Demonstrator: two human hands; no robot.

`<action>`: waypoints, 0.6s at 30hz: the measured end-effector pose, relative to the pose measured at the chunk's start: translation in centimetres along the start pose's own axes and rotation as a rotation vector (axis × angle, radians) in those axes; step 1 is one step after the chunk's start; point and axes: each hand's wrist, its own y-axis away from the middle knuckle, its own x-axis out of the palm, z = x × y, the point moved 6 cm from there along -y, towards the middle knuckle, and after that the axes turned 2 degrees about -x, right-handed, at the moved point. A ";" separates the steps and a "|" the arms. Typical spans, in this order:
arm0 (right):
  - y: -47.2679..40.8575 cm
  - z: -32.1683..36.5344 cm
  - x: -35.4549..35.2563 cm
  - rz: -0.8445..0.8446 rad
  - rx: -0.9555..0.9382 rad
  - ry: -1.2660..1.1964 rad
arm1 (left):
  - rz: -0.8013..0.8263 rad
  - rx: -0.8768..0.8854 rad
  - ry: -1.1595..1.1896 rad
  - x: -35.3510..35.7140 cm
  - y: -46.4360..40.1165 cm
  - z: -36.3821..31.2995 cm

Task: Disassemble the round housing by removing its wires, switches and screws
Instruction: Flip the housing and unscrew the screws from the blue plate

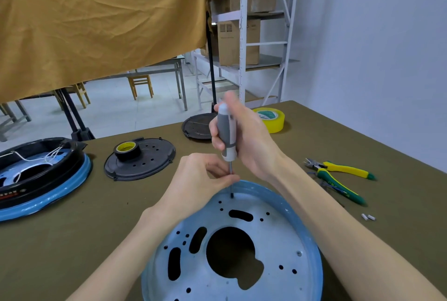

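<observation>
The round housing (242,252), a blue-rimmed metal dish with a large central hole and several slots, lies on the olive-green table (96,228) directly beneath both hands, between the person's forearms. The right hand (244,136) is wrapped around the grey handle of a screwdriver (227,137), holding it upright; its thin shaft runs straight down and the tip touches the housing's floor close to the far rim. The left hand (200,177) sits just below and beside the right one, its curled fingertips pinching the shaft a little above the dish.

To the right of the right forearm lie yellow-and-green pliers (338,179), and nearer, two small white bits (368,217). Beyond the right hand sits a yellow tape roll (272,119) and a dark round plate (198,126). Left of the left hand rests a black cover (142,158) with a roll of black tape (127,150) on it, and further left a second housing (41,174) with white wires inside.
</observation>
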 end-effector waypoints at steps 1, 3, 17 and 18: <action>0.1 0.1 0.2 -0.005 -0.038 0.049 | 0.005 0.001 -0.005 0.0 0.0 0.0; 0.1 0.4 0.3 -0.044 -0.091 0.075 | 0.059 0.023 -0.027 0.4 0.2 -0.3; 0.8 1.8 -0.4 -0.099 -0.225 0.440 | 0.157 -0.043 -0.221 0.5 0.6 0.2; 1.1 2.4 -0.8 -0.121 -0.268 0.592 | 0.223 -0.094 -0.279 0.4 0.7 0.7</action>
